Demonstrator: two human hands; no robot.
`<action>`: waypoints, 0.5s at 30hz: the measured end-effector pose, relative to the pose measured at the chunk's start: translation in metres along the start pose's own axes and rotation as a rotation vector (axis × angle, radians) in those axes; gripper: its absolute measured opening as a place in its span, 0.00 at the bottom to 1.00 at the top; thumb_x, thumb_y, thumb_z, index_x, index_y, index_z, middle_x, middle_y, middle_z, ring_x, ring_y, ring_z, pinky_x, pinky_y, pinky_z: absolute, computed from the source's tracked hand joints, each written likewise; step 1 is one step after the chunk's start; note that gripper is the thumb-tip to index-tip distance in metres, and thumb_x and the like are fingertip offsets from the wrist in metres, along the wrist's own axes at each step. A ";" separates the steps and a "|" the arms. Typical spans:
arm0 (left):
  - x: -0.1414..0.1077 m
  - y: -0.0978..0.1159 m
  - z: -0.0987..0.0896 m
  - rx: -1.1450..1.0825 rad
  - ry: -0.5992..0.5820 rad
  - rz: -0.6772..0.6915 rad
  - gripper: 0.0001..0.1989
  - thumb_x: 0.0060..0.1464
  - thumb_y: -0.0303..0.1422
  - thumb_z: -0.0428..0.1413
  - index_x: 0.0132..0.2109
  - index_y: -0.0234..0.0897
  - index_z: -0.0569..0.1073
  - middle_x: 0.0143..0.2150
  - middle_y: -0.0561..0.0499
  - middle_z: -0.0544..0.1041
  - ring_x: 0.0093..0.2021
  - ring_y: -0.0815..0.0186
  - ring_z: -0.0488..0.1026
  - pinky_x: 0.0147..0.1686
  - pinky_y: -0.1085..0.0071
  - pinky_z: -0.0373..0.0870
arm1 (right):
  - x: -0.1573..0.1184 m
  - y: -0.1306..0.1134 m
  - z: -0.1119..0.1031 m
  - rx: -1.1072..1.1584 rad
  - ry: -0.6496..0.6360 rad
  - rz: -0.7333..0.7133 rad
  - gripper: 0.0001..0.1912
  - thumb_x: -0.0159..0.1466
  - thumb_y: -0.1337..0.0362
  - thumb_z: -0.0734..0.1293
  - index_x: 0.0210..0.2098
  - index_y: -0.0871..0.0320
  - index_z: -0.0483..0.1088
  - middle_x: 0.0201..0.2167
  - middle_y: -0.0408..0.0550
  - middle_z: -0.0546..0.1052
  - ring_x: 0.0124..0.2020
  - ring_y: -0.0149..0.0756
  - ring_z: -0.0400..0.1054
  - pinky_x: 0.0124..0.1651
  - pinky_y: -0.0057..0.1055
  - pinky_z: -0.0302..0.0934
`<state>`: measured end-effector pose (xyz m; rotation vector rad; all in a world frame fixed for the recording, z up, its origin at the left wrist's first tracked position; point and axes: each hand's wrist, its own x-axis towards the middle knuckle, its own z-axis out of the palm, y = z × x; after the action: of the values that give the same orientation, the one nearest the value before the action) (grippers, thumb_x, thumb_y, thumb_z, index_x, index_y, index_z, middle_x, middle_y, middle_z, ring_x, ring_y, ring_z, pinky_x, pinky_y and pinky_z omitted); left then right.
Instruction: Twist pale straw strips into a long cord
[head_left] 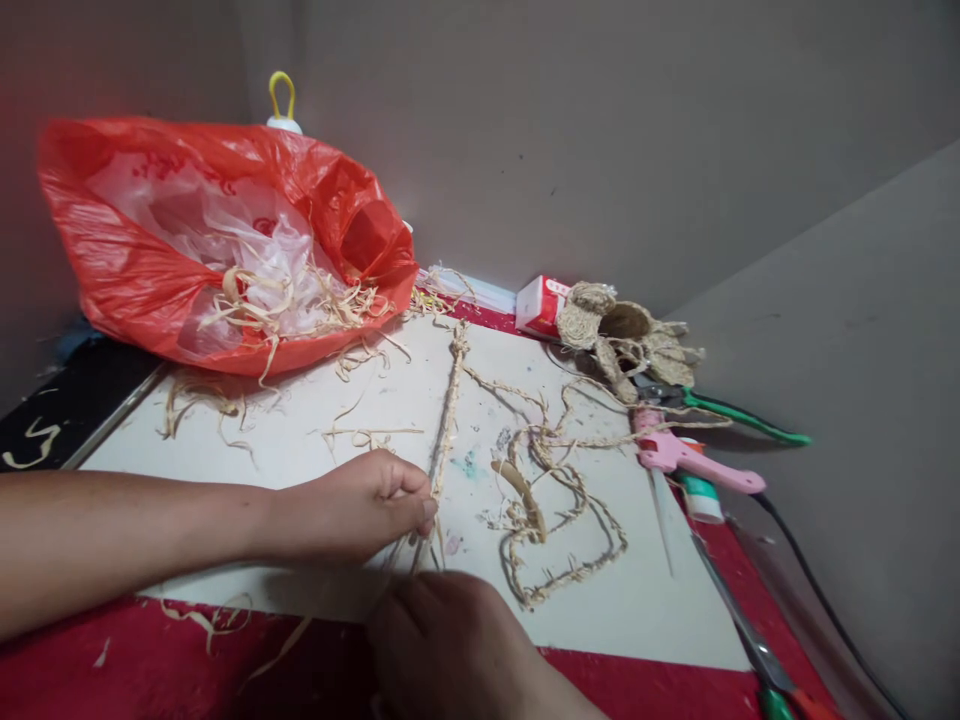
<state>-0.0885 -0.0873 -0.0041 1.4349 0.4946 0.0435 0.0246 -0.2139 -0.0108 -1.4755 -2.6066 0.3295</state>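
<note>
A straight braided straw cord (448,420) runs from a knotted end near the back of the white board (285,440) down to my left hand (375,507). My left hand pinches its lower part between thumb and fingers. Loose strands come out below the pinch, toward my right hand (457,640), which is closed near the front edge of the board. The fingers of my right hand are turned away, so what they grip is hidden. Beside the straight cord, on the right, lies a tangled length of braided cord (570,575).
A red plastic bag (135,290) with straw strips stands at the back left. Along the right are a woven straw piece (626,320), green-handled pliers (742,412), a pink glue gun (697,462), a green-and-white tube (703,498) and scissors (761,655). Behind is a red-and-white box (540,304).
</note>
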 end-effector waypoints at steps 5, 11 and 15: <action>0.000 0.001 -0.003 -0.026 0.017 -0.015 0.13 0.56 0.38 0.49 0.28 0.34 0.67 0.21 0.58 0.61 0.23 0.74 0.54 0.23 0.77 0.52 | -0.025 0.015 -0.023 0.703 0.021 0.189 0.15 0.60 0.53 0.65 0.21 0.52 0.71 0.16 0.41 0.71 0.18 0.31 0.63 0.21 0.27 0.52; 0.001 0.000 -0.007 -0.054 0.004 0.019 0.15 0.57 0.40 0.50 0.29 0.33 0.69 0.21 0.57 0.62 0.22 0.74 0.54 0.25 0.76 0.53 | -0.026 0.031 -0.043 0.832 0.222 0.496 0.20 0.64 0.50 0.60 0.21 0.54 0.67 0.15 0.41 0.65 0.18 0.31 0.58 0.21 0.27 0.53; 0.002 0.001 -0.006 -0.120 -0.048 0.056 0.14 0.58 0.39 0.49 0.29 0.34 0.69 0.26 0.54 0.69 0.26 0.73 0.61 0.31 0.76 0.59 | -0.005 0.037 -0.034 1.243 0.383 0.754 0.13 0.63 0.53 0.64 0.36 0.57 0.68 0.27 0.45 0.72 0.30 0.33 0.66 0.34 0.28 0.61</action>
<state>-0.0881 -0.0812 -0.0038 1.3294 0.4058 0.0821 0.0652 -0.1957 0.0130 -1.5810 -0.9722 1.2546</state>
